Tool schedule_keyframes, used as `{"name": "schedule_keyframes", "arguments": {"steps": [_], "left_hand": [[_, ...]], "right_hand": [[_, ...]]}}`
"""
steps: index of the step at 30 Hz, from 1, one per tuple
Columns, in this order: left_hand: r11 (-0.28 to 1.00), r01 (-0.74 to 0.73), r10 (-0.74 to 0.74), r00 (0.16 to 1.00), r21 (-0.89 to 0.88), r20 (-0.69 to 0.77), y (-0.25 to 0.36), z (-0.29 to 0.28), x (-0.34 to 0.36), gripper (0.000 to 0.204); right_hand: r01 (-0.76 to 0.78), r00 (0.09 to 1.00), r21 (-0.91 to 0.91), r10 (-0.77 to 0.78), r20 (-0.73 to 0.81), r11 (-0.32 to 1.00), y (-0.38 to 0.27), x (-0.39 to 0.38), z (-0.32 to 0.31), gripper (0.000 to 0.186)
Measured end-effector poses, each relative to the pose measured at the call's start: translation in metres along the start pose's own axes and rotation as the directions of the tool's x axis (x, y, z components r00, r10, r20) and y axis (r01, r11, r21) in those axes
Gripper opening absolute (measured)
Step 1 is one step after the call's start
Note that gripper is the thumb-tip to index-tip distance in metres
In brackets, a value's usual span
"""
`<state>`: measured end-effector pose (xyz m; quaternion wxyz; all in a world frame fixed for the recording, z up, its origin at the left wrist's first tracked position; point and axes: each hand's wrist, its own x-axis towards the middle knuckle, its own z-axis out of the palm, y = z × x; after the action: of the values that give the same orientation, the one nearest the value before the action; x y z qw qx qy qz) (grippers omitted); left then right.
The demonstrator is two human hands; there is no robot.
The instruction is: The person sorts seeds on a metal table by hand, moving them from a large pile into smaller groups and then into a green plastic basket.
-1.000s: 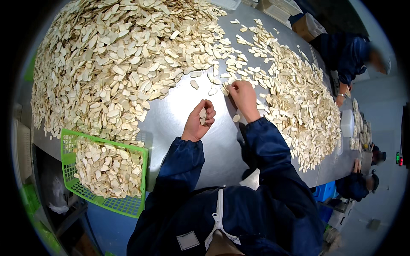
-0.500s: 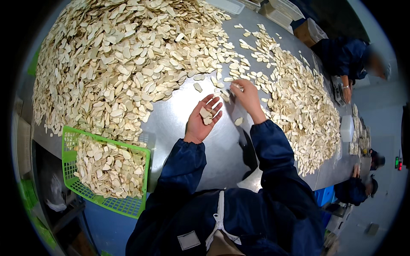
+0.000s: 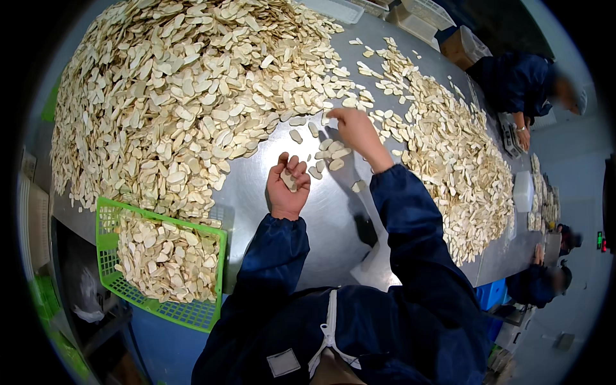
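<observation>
My left hand [image 3: 288,187] is raised over the bare metal in the middle, its fingers curled over pale dried slices [image 3: 289,182] in the palm. My right hand [image 3: 357,133] is farther off, by the near edge of the slices, back of the hand up. Its fingers are bent together and point left; what they hold, if anything, is hidden. Between the hands a small cluster of loose slices [image 3: 334,152] lies on the metal table [image 3: 327,224]. A large heap of slices [image 3: 173,96] rises at the left and far side.
A second heap [image 3: 455,167] spreads at the right. At the near left, a green plastic basket [image 3: 221,269] holds more slices. White trays [image 3: 333,9] stand at the far edge. Co-workers in dark clothes [image 3: 516,83] are at the right, near a white container [image 3: 523,191].
My left hand has drawn nearer and left, its fingers curling in from spread. My right hand has moved left and slightly farther off. More loose slices show between the hands.
</observation>
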<state>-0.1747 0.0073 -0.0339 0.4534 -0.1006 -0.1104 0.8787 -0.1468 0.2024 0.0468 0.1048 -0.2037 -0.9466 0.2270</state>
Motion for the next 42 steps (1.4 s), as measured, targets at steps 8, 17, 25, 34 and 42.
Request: {"name": "schedule_keyframes", "arguments": {"steps": [8,17,25,34,42], "left_hand": [[0.999,-0.033,0.034,0.998,-0.028,0.053,-0.003,-0.006,0.007,0.013],[0.996,-0.034,0.039,0.998,-0.087,0.053,0.002,-0.002,0.005,0.01],[0.975,-0.084,0.103,0.991,-0.207,0.081,0.012,0.004,-0.011,0.01],[0.973,-0.216,0.221,0.973,-0.08,0.066,0.025,0.005,-0.024,0.007],[0.975,-0.211,0.211,0.977,-0.071,-0.001,0.023,0.007,-0.02,0.007]], "right_hand": [[0.365,0.929,0.015,-0.365,0.066,0.931,0.023,0.076,0.039,0.042],[0.169,0.929,0.036,-0.171,0.329,0.985,0.045,-0.034,-0.051,0.041],[0.03,0.999,-0.131,-0.032,-0.016,0.991,0.055,-0.122,-0.04,0.025],[0.134,0.974,-0.018,-0.135,-0.184,0.991,-0.03,-0.095,0.034,0.01],[0.25,0.958,-0.175,-0.269,-0.094,0.952,-0.021,-0.089,0.04,0.012]]}}
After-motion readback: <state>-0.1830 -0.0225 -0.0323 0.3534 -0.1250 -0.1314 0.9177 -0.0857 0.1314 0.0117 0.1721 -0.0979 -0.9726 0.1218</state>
